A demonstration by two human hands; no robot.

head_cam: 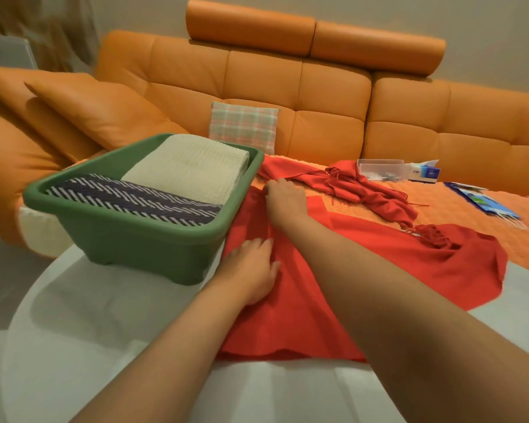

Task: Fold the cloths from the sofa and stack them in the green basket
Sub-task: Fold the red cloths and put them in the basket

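Observation:
A red cloth (pixel 364 270) lies spread across the white table and the sofa seat, its far end bunched with fringe. My left hand (pixel 251 270) rests flat on the cloth's left edge, fingers straight. My right hand (pixel 284 198) lies on the cloth farther away, fingers at its left edge beside the basket. The green basket (pixel 129 230) stands on the table to the left. A folded cream cloth (pixel 193 166) and a folded navy-and-white patterned cloth (pixel 135 198) lie side by side in it.
The orange sofa (pixel 318 96) fills the background, with orange cushions (pixel 83 111) at left and a small plaid pillow (pixel 243 126). A clear plastic box (pixel 379 169), a tissue pack (pixel 425 172) and blue packets (pixel 483 199) lie on the seat at right. The white table (pixel 104 315) extends left.

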